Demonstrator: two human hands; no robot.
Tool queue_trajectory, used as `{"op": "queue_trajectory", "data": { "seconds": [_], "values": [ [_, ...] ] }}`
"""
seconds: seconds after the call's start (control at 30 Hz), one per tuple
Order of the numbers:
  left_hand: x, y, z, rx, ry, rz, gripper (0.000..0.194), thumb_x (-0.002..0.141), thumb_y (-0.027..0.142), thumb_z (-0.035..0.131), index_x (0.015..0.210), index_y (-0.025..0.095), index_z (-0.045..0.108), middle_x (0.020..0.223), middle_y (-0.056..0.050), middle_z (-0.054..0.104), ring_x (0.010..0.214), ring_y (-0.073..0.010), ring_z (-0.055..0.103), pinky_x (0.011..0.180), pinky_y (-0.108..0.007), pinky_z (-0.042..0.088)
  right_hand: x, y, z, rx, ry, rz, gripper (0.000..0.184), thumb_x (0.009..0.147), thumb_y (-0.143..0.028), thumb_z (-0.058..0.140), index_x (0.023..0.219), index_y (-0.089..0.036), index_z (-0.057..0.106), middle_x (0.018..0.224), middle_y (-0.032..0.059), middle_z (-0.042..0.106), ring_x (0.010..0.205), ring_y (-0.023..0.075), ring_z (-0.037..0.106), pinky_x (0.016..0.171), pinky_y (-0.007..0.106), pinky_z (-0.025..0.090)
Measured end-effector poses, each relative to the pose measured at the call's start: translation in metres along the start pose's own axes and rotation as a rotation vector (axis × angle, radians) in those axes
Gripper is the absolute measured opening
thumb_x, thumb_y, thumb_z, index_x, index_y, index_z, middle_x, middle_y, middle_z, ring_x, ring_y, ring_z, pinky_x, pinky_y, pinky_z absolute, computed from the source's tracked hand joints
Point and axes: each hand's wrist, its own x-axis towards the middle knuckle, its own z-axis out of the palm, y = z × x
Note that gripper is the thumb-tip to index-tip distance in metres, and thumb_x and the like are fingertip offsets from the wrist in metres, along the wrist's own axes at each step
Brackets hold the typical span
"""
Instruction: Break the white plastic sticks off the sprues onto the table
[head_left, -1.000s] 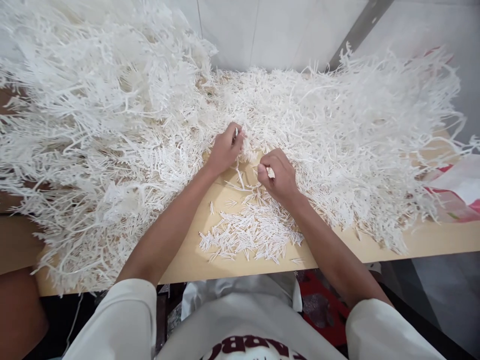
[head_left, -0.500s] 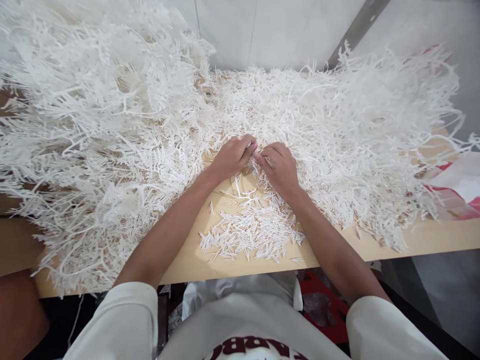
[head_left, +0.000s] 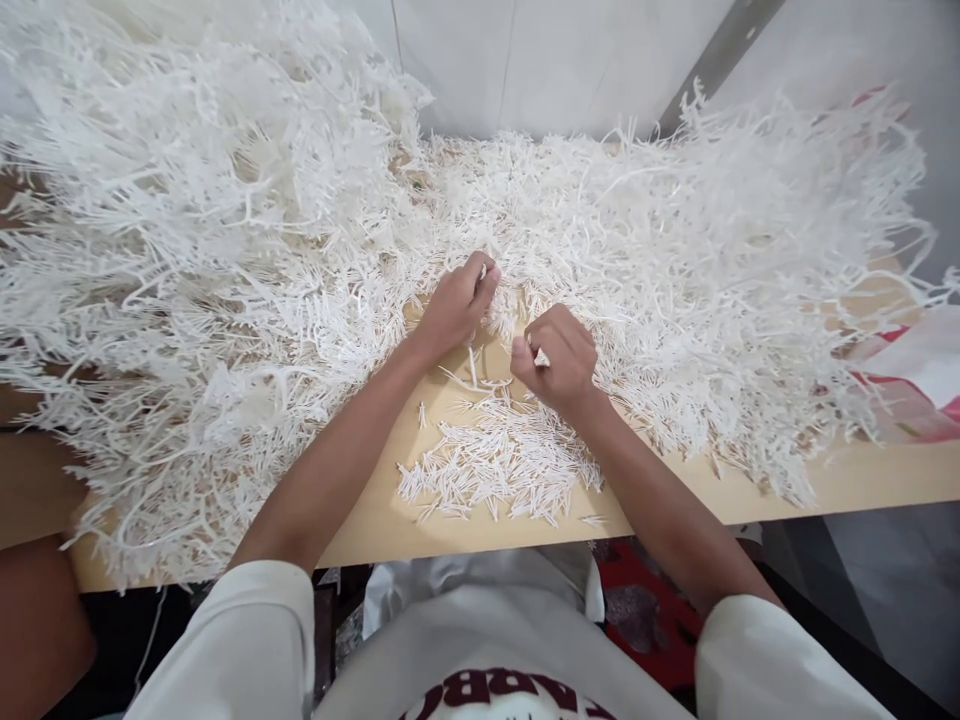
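The left hand (head_left: 454, 305) pinches just apart from the curled right hand (head_left: 561, 358), forearms (head_left: 337, 455) angled inward

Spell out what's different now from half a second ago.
The hands have parted: the left hand shifted slightly away from the body and leftward, the right hand slightly back toward the body. Whether anything was let go is too small to tell. The small pile of short white pieces and the large white heaps look unchanged.

place: prob. a workshop, from where i stand
table (head_left: 885, 475): heaped w/ loose white pcs (head_left: 675, 260)
wall (head_left: 465, 60): pale, rt behind
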Motion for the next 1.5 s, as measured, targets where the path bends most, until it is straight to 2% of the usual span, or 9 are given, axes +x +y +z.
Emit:
{"op": "queue_trajectory", "data": {
  "seconds": [0.2, 0.3, 0.47, 0.7, 0.97, 1.03, 1.17, 1.37, 1.5],
  "values": [
    [-0.003, 0.007, 0.000, -0.059, -0.035, 0.030, 0.036, 0.102, 0.050, 0.029, 0.096, 0.023, 0.052, 0.064, 0.004, 0.060, 0.060, -0.0103, 0.059, 0.063, -0.026, 0.043, -0.004, 0.023, 0.005, 0.082, 0.061, 0.704, 0.021, 0.093, -0.045, 0.054, 0.092, -0.025, 0.053, 0.088, -0.0001, 0.060, 0.074, 0.0115, 0.057, 0.064, 0.029, 0.047],
    [-0.003, 0.009, -0.001, 0.022, -0.062, 0.083, 0.037, 0.101, 0.050, 0.029, 0.096, 0.022, 0.053, 0.064, 0.003, 0.059, 0.061, -0.0117, 0.057, 0.064, -0.027, 0.042, -0.003, 0.028, 0.006, 0.122, -0.138, 0.657, 0.027, 0.094, -0.050, 0.051, 0.101, -0.026, 0.059, 0.106, 0.0030, 0.064, 0.093, 0.0153, 0.061, 0.078, 0.032, 0.049],
    [-0.005, 0.009, 0.000, 0.154, -0.064, 0.153, 0.042, 0.101, 0.050, 0.025, 0.095, 0.021, 0.054, 0.076, -0.002, 0.061, 0.070, -0.0151, 0.055, 0.071, -0.031, 0.043, -0.004, 0.023, 0.008, 0.073, -0.389, 0.490, 0.021, 0.094, -0.045, 0.054, 0.095, -0.025, 0.061, 0.089, 0.0017, 0.066, 0.087, 0.0178, 0.058, 0.082, 0.036, 0.046],
    [-0.006, 0.007, 0.007, 0.238, -0.118, 0.190, 0.047, 0.101, 0.052, 0.022, 0.097, 0.021, 0.057, 0.079, -0.005, 0.063, 0.079, -0.0186, 0.057, 0.078, -0.033, 0.045, -0.003, 0.025, 0.007, 0.023, -0.420, 0.474, 0.021, 0.092, -0.027, 0.051, 0.072, -0.023, 0.045, 0.069, -0.0013, 0.053, 0.067, 0.0139, 0.047, 0.064, 0.030, 0.038],
    [0.000, -0.002, -0.002, 0.020, 0.050, -0.056, 0.040, 0.101, 0.053, 0.028, 0.100, 0.023, 0.055, 0.061, 0.003, 0.055, 0.057, -0.0124, 0.055, 0.065, -0.029, 0.043, -0.002, -0.002, 0.001, 0.049, -0.254, 0.082, 0.017, 0.091, -0.019, 0.047, 0.075, -0.024, 0.047, 0.068, -0.0008, 0.055, 0.067, 0.0143, 0.049, 0.062, 0.032, 0.041],
    [-0.001, 0.001, -0.003, -0.029, 0.029, -0.033, 0.039, 0.100, 0.054, 0.029, 0.099, 0.023, 0.054, 0.061, 0.004, 0.057, 0.057, -0.0114, 0.057, 0.064, -0.028, 0.044, -0.002, -0.002, 0.000, 0.026, -0.163, 0.121, 0.011, 0.095, -0.026, 0.048, 0.085, -0.025, 0.053, 0.077, 0.0007, 0.061, 0.074, 0.0157, 0.055, 0.069, 0.035, 0.045],
    [-0.004, 0.007, -0.002, -0.044, -0.001, -0.012, 0.040, 0.101, 0.054, 0.028, 0.098, 0.023, 0.052, 0.064, 0.004, 0.061, 0.059, -0.0101, 0.060, 0.064, -0.026, 0.045, -0.001, 0.011, 0.000, -0.091, -0.019, 0.468, 0.025, 0.099, -0.040, 0.040, 0.106, -0.026, 0.060, 0.108, 0.0077, 0.065, 0.103, 0.0239, 0.058, 0.092, 0.048, 0.044],
    [-0.004, 0.009, -0.002, 0.123, -0.010, 0.084, 0.044, 0.100, 0.055, 0.027, 0.093, 0.022, 0.054, 0.071, -0.001, 0.063, 0.068, -0.0134, 0.059, 0.067, -0.028, 0.043, -0.005, 0.021, 0.008, 0.012, -0.348, 0.504, 0.024, 0.094, -0.045, 0.053, 0.102, -0.026, 0.064, 0.101, 0.0051, 0.068, 0.098, 0.0223, 0.060, 0.090, 0.042, 0.046],
    [-0.005, 0.010, -0.002, 0.124, -0.042, 0.113, 0.043, 0.101, 0.053, 0.026, 0.093, 0.022, 0.055, 0.073, -0.001, 0.065, 0.069, -0.0139, 0.057, 0.070, -0.029, 0.044, -0.006, 0.021, 0.012, 0.071, -0.383, 0.551, 0.014, 0.089, -0.037, 0.061, 0.093, -0.023, 0.063, 0.094, 0.0034, 0.067, 0.088, 0.0190, 0.060, 0.082, 0.037, 0.047]
  ]
}}
